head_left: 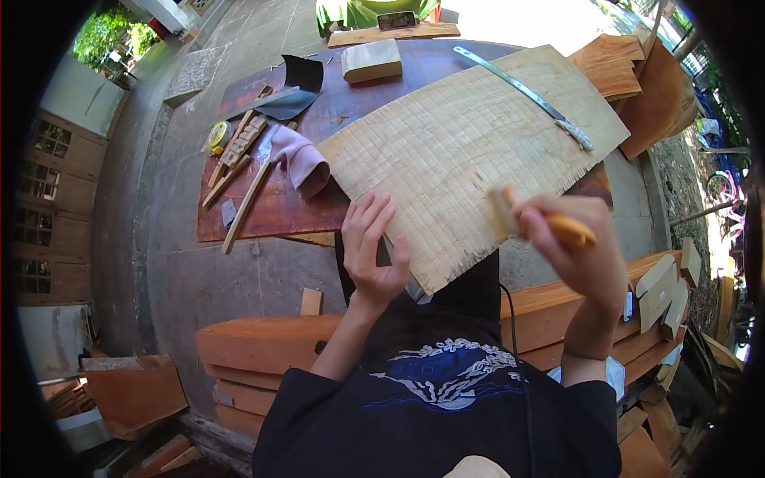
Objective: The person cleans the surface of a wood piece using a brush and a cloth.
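Observation:
A wide, pale wooden board [446, 151] with a rough, splintered near edge lies slanted over the dark red table. My right hand [570, 227] is closed round the orange handle of a brush [562, 227], whose bristles are blurred over the board's near right part. My left hand [373, 247] rests at the board's left edge, fingers spread, with nothing seen in its grip. Across the far right of the board lies a metal hacksaw blade [514, 88] with a wrapped end. A pinkish cloth [300, 159] sits just left of the board.
On the table [279, 219] are wooden sticks [249, 203], a yellow tape roll [219, 137], a handsaw [267, 102], black sheet [303, 74] and a wood block [371, 60]. Stacked orange timber [271, 342] lies near my body. A phone [397, 21] stands beyond the table.

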`<act>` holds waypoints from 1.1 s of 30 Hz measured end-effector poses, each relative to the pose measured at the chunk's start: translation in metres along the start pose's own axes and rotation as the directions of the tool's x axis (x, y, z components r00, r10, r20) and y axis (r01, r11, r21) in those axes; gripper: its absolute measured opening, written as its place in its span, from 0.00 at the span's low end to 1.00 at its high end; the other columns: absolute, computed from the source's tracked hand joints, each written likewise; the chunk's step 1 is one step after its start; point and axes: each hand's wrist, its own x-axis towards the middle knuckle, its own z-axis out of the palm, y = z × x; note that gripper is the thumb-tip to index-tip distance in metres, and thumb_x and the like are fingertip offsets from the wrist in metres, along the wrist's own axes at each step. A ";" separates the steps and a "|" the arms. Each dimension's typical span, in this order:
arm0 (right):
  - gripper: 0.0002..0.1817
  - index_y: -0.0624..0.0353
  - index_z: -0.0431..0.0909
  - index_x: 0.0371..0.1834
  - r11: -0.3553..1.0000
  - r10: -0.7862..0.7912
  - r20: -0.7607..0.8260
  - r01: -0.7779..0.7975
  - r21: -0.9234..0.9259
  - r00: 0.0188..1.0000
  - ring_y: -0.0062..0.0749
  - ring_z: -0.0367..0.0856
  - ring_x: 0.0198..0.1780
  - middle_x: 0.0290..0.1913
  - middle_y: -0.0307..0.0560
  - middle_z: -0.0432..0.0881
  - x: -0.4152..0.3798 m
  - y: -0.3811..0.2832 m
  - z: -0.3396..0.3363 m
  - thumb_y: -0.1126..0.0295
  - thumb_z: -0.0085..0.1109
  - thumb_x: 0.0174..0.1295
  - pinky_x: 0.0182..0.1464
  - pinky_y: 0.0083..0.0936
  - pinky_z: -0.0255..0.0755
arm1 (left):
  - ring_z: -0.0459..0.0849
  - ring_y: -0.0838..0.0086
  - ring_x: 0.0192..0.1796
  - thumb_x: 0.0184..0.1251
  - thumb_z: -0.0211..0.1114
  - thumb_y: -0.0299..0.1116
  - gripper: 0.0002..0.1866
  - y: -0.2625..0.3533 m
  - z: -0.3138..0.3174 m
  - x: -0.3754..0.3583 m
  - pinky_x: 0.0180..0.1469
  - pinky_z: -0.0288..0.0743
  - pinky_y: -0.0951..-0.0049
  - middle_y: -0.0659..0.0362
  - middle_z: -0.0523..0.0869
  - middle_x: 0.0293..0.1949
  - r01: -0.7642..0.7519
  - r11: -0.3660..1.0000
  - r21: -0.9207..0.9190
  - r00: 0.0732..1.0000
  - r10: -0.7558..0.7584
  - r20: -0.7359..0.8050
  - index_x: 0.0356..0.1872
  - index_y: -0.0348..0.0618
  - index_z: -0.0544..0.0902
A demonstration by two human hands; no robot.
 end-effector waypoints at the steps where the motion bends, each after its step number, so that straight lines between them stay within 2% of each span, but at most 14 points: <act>1: 0.06 0.56 0.86 0.38 0.990 0.088 -0.067 -0.095 -0.107 0.994 0.49 0.85 0.28 0.29 0.51 0.87 0.011 0.003 0.000 0.67 0.66 0.72 0.29 0.40 0.75 | 0.79 0.45 0.73 0.67 0.64 0.30 0.22 0.001 -0.004 -0.009 0.78 0.65 0.42 0.40 0.83 0.68 0.003 0.998 0.058 1.000 -0.004 0.005 0.62 0.33 0.84; 2: 0.04 0.57 0.88 0.42 0.947 0.105 -0.020 -0.106 -0.303 0.994 0.45 0.85 0.28 0.28 0.50 0.85 0.023 -0.002 0.006 0.70 0.67 0.71 0.32 0.36 0.76 | 0.77 0.44 0.75 0.68 0.64 0.31 0.23 0.000 -0.007 -0.018 0.79 0.63 0.40 0.39 0.81 0.70 0.005 0.993 0.115 1.000 -0.005 0.006 0.62 0.33 0.83; 4: 0.05 0.58 0.87 0.42 0.976 -0.216 0.153 0.218 0.002 0.964 0.46 0.84 0.27 0.28 0.50 0.85 0.035 -0.018 0.030 0.69 0.67 0.71 0.32 0.37 0.76 | 0.74 0.43 0.77 0.69 0.63 0.33 0.24 -0.007 -0.012 -0.034 0.80 0.59 0.39 0.37 0.78 0.73 0.012 0.994 0.109 1.000 -0.014 0.019 0.64 0.33 0.82; 6: 0.05 0.58 0.85 0.42 0.806 -0.498 0.177 0.378 0.455 0.849 0.49 0.84 0.27 0.28 0.51 0.85 0.046 -0.037 0.047 0.69 0.67 0.71 0.32 0.39 0.76 | 0.73 0.40 0.78 0.68 0.63 0.31 0.26 -0.015 -0.019 -0.047 0.81 0.58 0.38 0.35 0.76 0.74 0.007 0.987 0.160 0.999 -0.012 0.030 0.66 0.33 0.80; 10: 0.06 0.55 0.84 0.40 0.962 -0.237 -0.008 0.233 -0.139 0.972 0.51 0.84 0.28 0.27 0.51 0.85 0.080 -0.033 0.043 0.66 0.65 0.73 0.33 0.42 0.76 | 0.71 0.37 0.78 0.67 0.64 0.27 0.27 -0.024 -0.040 -0.059 0.81 0.56 0.37 0.35 0.75 0.74 0.049 0.969 0.242 0.997 -0.032 -0.075 0.68 0.33 0.78; 14: 0.11 0.59 0.82 0.38 0.904 -0.424 0.430 0.342 0.257 0.797 0.55 0.86 0.32 0.25 0.54 0.84 0.084 -0.054 0.050 0.63 0.62 0.72 0.37 0.47 0.77 | 0.67 0.37 0.80 0.68 0.63 0.28 0.27 -0.035 -0.059 -0.065 0.81 0.57 0.37 0.36 0.72 0.77 0.164 0.903 0.398 0.984 -0.122 -0.129 0.69 0.32 0.77; 17: 0.11 0.56 0.85 0.43 0.923 -0.382 0.149 0.369 0.109 0.912 0.53 0.85 0.30 0.24 0.53 0.83 0.106 -0.043 0.052 0.60 0.61 0.75 0.34 0.44 0.75 | 0.66 0.37 0.81 0.69 0.63 0.28 0.28 -0.038 -0.066 -0.065 0.81 0.58 0.39 0.36 0.71 0.78 0.241 0.870 0.429 0.967 -0.181 -0.176 0.70 0.31 0.76; 18: 0.11 0.57 0.85 0.43 0.948 -0.281 0.168 0.301 -0.105 0.945 0.54 0.85 0.31 0.25 0.53 0.83 0.115 -0.043 0.057 0.61 0.61 0.75 0.35 0.45 0.75 | 0.66 0.37 0.81 0.69 0.63 0.27 0.28 -0.039 -0.067 -0.067 0.81 0.58 0.39 0.36 0.71 0.78 0.250 0.871 0.423 0.965 -0.189 -0.182 0.70 0.31 0.76; 21: 0.11 0.57 0.85 0.42 0.849 -0.528 0.350 0.490 0.199 0.773 0.55 0.84 0.31 0.25 0.54 0.83 0.111 -0.052 0.069 0.62 0.61 0.75 0.35 0.46 0.75 | 0.66 0.38 0.81 0.69 0.63 0.27 0.29 -0.041 -0.068 -0.063 0.81 0.60 0.41 0.37 0.71 0.78 0.251 0.879 0.405 0.963 -0.184 -0.197 0.71 0.31 0.76; 22: 0.11 0.58 0.85 0.40 0.820 -0.554 0.337 0.431 0.376 0.761 0.56 0.84 0.31 0.25 0.54 0.83 0.111 -0.054 0.066 0.61 0.61 0.74 0.36 0.48 0.76 | 0.67 0.38 0.80 0.69 0.63 0.27 0.28 -0.040 -0.067 -0.060 0.80 0.61 0.42 0.37 0.72 0.77 0.247 0.881 0.403 0.963 -0.179 -0.200 0.71 0.31 0.76; 26: 0.14 0.58 0.86 0.42 0.920 -0.280 0.279 0.340 -0.195 0.919 0.56 0.85 0.35 0.27 0.54 0.85 0.129 -0.047 0.063 0.58 0.61 0.76 0.40 0.47 0.77 | 0.69 0.39 0.79 0.70 0.62 0.27 0.28 -0.039 -0.071 -0.059 0.79 0.64 0.45 0.38 0.73 0.76 0.259 0.881 0.396 0.959 -0.184 -0.216 0.71 0.31 0.76; 29: 0.18 0.62 0.83 0.33 0.869 -0.494 0.419 0.418 0.266 0.762 0.60 0.85 0.36 0.28 0.61 0.84 0.116 -0.056 0.064 0.58 0.59 0.75 0.44 0.50 0.78 | 0.72 0.40 0.78 0.70 0.62 0.27 0.28 -0.038 -0.072 -0.055 0.78 0.67 0.46 0.39 0.75 0.76 0.224 0.888 0.402 0.965 -0.144 -0.221 0.71 0.31 0.76; 30: 0.18 0.63 0.83 0.33 0.830 -0.535 0.351 0.400 0.390 0.769 0.59 0.85 0.36 0.28 0.61 0.84 0.117 -0.053 0.060 0.58 0.59 0.75 0.43 0.50 0.78 | 0.72 0.41 0.78 0.70 0.61 0.27 0.26 -0.039 -0.073 -0.054 0.78 0.67 0.46 0.39 0.75 0.75 0.218 0.888 0.405 0.965 -0.134 -0.226 0.69 0.31 0.77; 33: 0.15 0.61 0.81 0.34 0.925 -0.376 0.122 0.379 -0.004 0.918 0.57 0.81 0.30 0.23 0.57 0.79 0.140 -0.041 0.060 0.62 0.58 0.76 0.39 0.48 0.75 | 0.72 0.41 0.78 0.73 0.59 0.31 0.23 -0.038 -0.077 -0.046 0.78 0.66 0.45 0.39 0.75 0.75 0.177 0.895 0.409 0.974 -0.100 -0.203 0.65 0.31 0.81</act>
